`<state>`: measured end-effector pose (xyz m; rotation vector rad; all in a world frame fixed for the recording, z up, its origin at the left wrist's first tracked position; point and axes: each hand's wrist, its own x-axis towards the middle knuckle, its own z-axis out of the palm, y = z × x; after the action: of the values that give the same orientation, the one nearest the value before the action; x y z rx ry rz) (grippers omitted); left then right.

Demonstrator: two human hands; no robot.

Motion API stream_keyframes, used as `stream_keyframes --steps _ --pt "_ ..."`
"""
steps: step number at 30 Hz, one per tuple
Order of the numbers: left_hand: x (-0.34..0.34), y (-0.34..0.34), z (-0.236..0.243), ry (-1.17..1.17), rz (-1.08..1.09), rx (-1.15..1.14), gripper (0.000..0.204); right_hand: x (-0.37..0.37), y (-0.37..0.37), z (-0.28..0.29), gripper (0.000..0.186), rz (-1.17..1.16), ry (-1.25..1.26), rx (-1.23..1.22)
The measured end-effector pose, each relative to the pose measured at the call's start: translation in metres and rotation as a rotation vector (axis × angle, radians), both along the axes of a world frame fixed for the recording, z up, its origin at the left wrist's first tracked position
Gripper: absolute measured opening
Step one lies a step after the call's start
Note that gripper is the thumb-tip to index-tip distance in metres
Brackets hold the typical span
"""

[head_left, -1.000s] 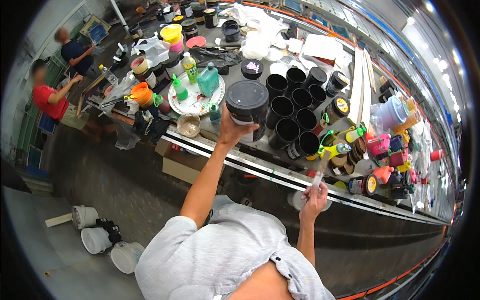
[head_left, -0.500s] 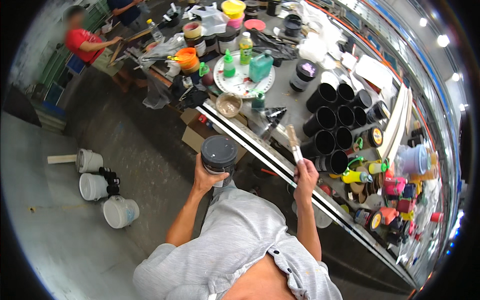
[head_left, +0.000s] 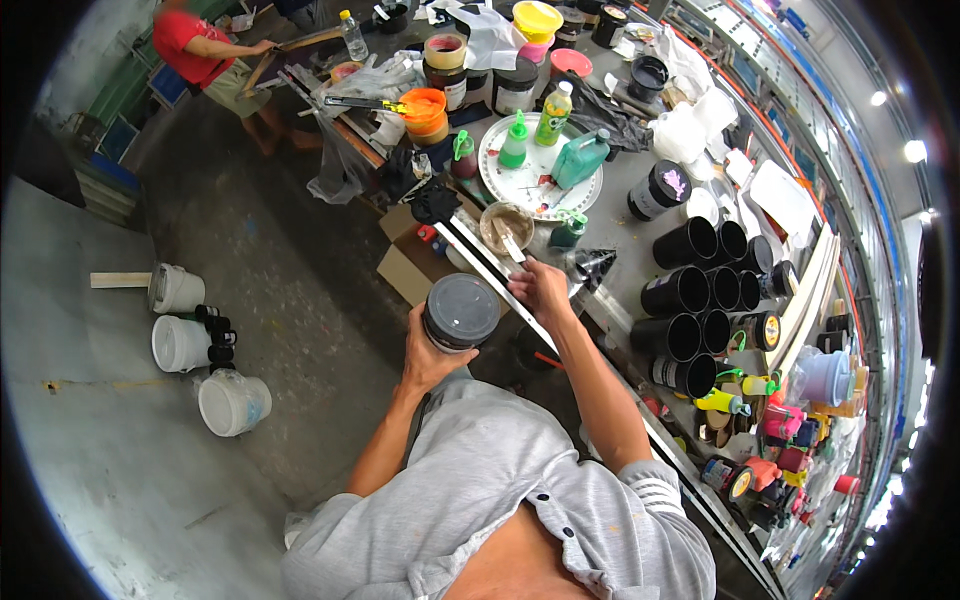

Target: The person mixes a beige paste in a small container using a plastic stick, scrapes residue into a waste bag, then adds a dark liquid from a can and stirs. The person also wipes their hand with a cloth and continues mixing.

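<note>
My left hand (head_left: 428, 355) is wrapped round a dark plastic jar (head_left: 462, 306) with a grey-black screw lid on it, held upright in front of my body. My right hand (head_left: 541, 289) reaches over the table edge and grips a flat stirring stick (head_left: 512, 247) with a white handle. The stick's brownish, smeared end is over or in a small bowl (head_left: 487, 226) of brown-grey paste; I cannot tell whether it touches the paste. Beside the bowl stands a small dark green bottle (head_left: 568, 230). Behind it, a round white plate (head_left: 494, 166) carries green bottles and a green jug (head_left: 580, 158).
Several open black cups (head_left: 676, 291) cluster on the table to the right, near yellow squeeze bottles (head_left: 722, 402). An orange tub (head_left: 425, 116) stands at the back left. A cardboard box (head_left: 407, 268) sits below the table edge. White buckets (head_left: 233, 402) stand at left; a person in red (head_left: 195, 48) is beyond.
My right hand has moved left and forward, bringing the stick from beside the black cups to the bowl. The left hand still holds the jar. The whole view has shifted somewhat.
</note>
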<state>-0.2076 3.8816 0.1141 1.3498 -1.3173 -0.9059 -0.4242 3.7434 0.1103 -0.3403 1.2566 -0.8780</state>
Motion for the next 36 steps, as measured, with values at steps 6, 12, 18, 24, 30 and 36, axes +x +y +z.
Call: stream_keyframes --steps 6,12,18,24,30,36 --pt "-0.007 -0.021 0.007 -0.232 -0.136 0.045 0.109 -0.035 0.103 0.037 0.032 0.124 0.639 -0.508" --pt "-0.066 -0.021 0.018 -0.555 -0.318 -0.139 0.112 -0.004 0.114 0.08 0.078 0.417 1.152 -0.685" --pt "-0.1 -0.018 0.031 -0.444 -0.435 -0.199 0.1 -0.031 0.132 0.088 0.068 0.22 1.234 -0.694" --pt "-0.1 -0.014 0.043 -0.396 -0.475 -0.206 0.093 -0.037 0.136 0.094 0.06 0.251 1.237 -0.862" --pt "-0.087 -0.013 0.061 -0.258 -0.529 0.001 0.096 -0.053 0.126 0.108 0.061 0.491 1.05 -1.22" --pt "-0.05 -0.051 0.09 -0.158 -0.853 0.184 0.102 -0.07 0.085 0.16 0.056 0.787 0.71 -1.626"
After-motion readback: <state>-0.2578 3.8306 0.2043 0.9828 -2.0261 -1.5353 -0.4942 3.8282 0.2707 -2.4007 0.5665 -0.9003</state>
